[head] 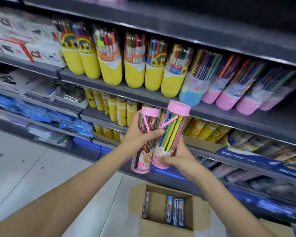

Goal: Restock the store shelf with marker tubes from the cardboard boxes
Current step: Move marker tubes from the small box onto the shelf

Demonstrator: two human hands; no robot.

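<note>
While both hands are raised in front of the store shelf (pixel 143 93), each grips one pink-capped marker tube. The left hand (pixel 140 134) wraps its fingers and thumb around the middle of the left tube (pixel 144 139), and the right hand (pixel 181 156) curls around the base of the right tube (pixel 171 132), which tilts slightly to the right. The two tubes touch near their bottoms, held upright just below the shelf board carrying a row of yellow tubes (pixel 132 65) and, further right, blue and pink tubes (pixel 229 89). Down on the floor (pixel 32 168), an open cardboard box (pixel 161 224) holds three blue tubes (pixel 175 212) lying side by side and one more tube against its left wall.
</note>
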